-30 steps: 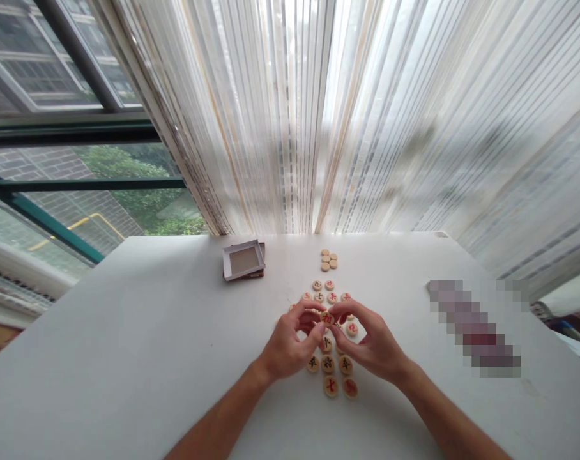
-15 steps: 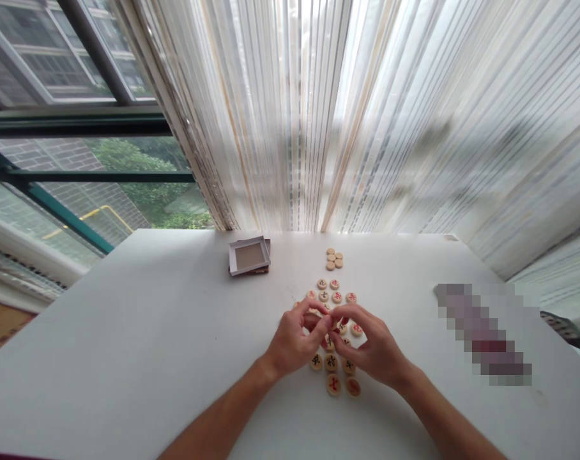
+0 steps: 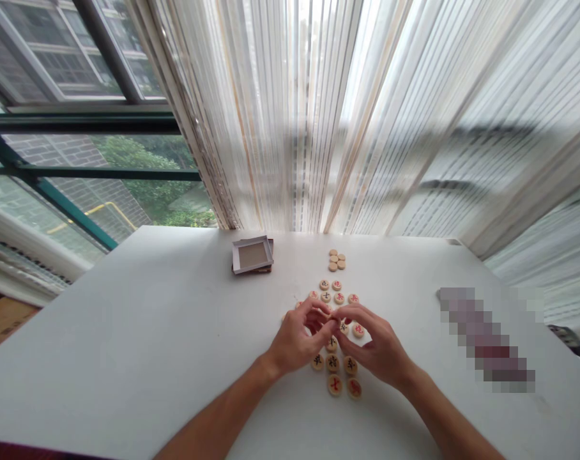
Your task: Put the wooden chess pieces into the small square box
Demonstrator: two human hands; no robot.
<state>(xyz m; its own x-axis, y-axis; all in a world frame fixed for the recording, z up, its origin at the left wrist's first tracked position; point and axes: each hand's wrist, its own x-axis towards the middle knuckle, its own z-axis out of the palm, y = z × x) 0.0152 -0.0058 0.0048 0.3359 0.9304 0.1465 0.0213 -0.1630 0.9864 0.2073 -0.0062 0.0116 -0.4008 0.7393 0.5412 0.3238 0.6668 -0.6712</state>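
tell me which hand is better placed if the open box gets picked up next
Probably the left hand: the open box lies ahead on its side, with the right hand farther across. Both seem to pinch a mostly hidden piece, so the left would have to let go first.

- Disc (image 3: 336, 321), at the grip: largely hidden by left hand (image 3: 297, 340) and right hand (image 3: 377, 345); face unreadable.
- Game pieces (image 3: 331, 345), beneath the grip: several partly covered by fingers.
- Dark box (image 3: 260, 271), beyond and left of the grip: mostly hidden under white tray (image 3: 252, 255).
- Object (image 3: 486, 345), right of the grip: pixelated, unidentifiable.
- Forearms (image 3: 218, 406), nearer than the grip: cut off by bottom edge.
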